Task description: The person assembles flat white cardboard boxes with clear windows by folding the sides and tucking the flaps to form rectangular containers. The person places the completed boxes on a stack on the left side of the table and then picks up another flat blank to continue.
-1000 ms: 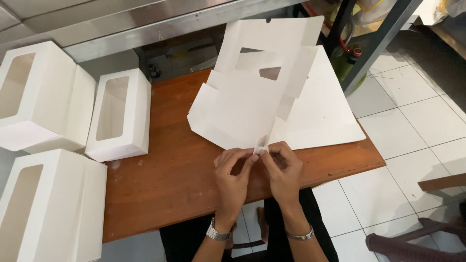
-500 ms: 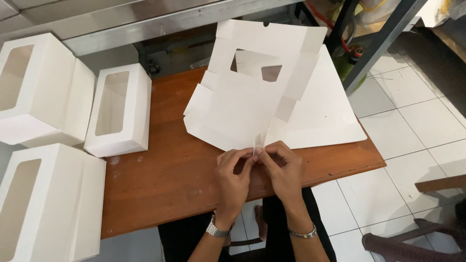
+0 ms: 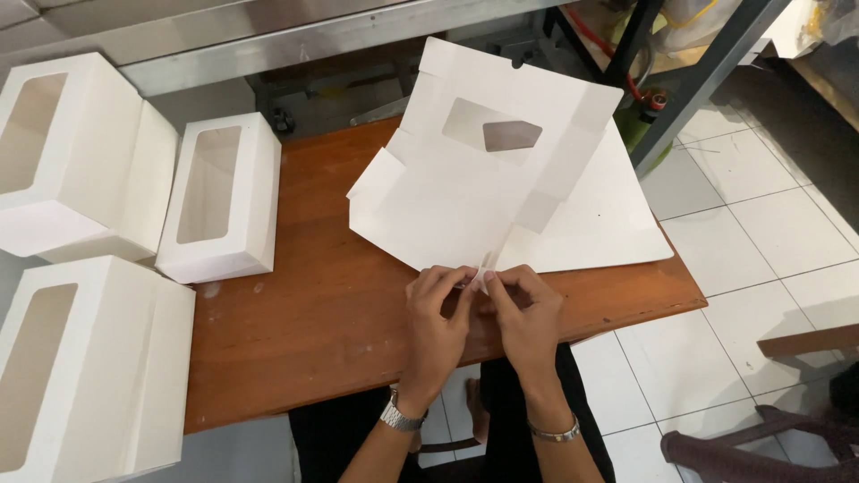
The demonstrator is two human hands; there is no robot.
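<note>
Both the left hand [image 3: 440,309] and the right hand [image 3: 523,309] pinch shut on the near corner of the flat white box blank [image 3: 447,210], which lies mid-tabletop [image 3: 313,331], right of the finished window boxes [image 3: 219,201]; it looks light, thin card, stiff along its creases yet easily bent, so best held at edges and flaps.

The hands [image 3: 483,300] hide the carton blank's [image 3: 447,215] near corner; two assembled window boxes [image 3: 72,376] run off the left edge.

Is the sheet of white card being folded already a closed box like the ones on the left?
No, the white card sheet lies open and flat.
</note>
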